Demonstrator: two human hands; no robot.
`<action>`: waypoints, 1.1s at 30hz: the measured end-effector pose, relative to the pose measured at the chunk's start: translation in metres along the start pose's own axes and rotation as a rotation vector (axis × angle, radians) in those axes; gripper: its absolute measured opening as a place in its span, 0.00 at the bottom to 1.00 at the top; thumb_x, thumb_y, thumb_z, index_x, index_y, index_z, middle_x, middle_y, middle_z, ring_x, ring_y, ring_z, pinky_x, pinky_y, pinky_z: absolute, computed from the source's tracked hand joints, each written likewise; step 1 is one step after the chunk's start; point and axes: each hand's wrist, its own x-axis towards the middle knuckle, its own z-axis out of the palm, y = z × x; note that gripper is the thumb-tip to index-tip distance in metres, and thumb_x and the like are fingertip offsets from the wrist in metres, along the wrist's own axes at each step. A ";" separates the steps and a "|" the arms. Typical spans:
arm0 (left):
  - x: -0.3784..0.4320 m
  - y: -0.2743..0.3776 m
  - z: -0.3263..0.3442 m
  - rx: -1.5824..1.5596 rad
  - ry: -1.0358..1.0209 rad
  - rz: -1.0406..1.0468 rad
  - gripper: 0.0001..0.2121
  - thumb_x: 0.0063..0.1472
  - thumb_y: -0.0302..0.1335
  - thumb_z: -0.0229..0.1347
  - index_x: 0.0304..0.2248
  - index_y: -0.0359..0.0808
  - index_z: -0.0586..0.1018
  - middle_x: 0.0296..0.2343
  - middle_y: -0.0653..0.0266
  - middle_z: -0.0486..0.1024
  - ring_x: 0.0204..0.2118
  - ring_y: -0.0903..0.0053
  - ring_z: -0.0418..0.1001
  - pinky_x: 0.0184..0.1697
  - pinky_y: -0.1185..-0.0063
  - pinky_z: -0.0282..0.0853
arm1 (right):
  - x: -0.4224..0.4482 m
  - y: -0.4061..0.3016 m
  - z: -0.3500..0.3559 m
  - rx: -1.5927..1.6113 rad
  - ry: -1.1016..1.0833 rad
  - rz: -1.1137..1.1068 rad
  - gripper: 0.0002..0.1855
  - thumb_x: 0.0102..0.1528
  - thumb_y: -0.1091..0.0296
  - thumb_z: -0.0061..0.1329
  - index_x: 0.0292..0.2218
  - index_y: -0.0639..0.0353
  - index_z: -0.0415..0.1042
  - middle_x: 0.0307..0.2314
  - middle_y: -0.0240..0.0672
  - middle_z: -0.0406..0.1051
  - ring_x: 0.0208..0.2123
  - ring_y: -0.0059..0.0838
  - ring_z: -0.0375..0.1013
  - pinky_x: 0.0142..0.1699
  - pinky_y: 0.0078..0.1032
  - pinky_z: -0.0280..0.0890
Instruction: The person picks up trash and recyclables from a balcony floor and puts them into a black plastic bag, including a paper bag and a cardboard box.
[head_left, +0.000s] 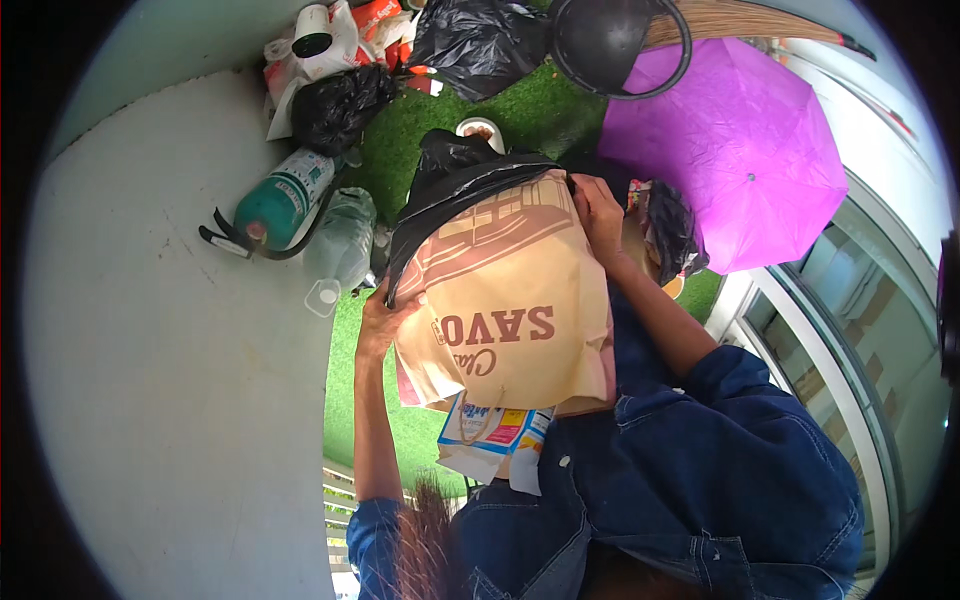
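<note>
A large tan paper bag with brown print (510, 277) lies tilted before my chest, its printed writing upside down from here. Its far end is inside a black plastic bag (465, 187), whose rim runs slantwise across the paper. My left hand (386, 315) grips the plastic rim and the paper bag's left side, thumb on top. On the far right side, my right hand (600, 214) is closed on the plastic rim beside the paper; its fingertips are partly hidden. Out of the paper bag's near end sticks an opened cardboard box (491, 435), with a twisted paper handle over it.
An open purple umbrella (735, 165) stands at right, near a sliding glass door (832, 337). Left are a green fire extinguisher (285, 195) and clear plastic jug (341, 240). Beyond are black bags (480, 45), a black bin (600, 45) and a broom (720, 19) on artificial grass (517, 105).
</note>
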 end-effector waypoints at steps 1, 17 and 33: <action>0.003 -0.001 0.002 -0.004 0.008 0.004 0.29 0.44 0.20 0.59 0.47 0.30 0.62 0.37 0.62 0.69 0.37 0.81 0.68 0.40 0.83 0.66 | 0.002 0.002 -0.002 0.012 0.029 0.017 0.09 0.45 0.79 0.41 0.32 0.62 0.67 0.25 0.40 0.65 0.26 0.38 0.68 0.31 0.27 0.63; 0.025 -0.011 0.014 -0.217 -0.028 0.091 0.31 0.43 0.18 0.59 0.48 0.30 0.60 0.36 0.63 0.70 0.37 0.81 0.68 0.42 0.84 0.65 | 0.067 -0.002 -0.028 0.559 -0.747 0.832 0.12 0.43 0.66 0.51 0.17 0.61 0.64 0.17 0.25 0.64 0.22 0.12 0.61 0.27 0.15 0.56; 0.006 -0.026 0.003 0.031 0.199 -0.157 0.25 0.47 0.47 0.53 0.36 0.32 0.74 0.31 0.64 0.72 0.34 0.80 0.66 0.40 0.81 0.59 | 0.022 0.014 -0.021 0.652 -0.507 0.736 0.17 0.50 0.56 0.46 0.18 0.58 0.65 0.13 0.20 0.59 0.17 0.09 0.55 0.22 0.11 0.49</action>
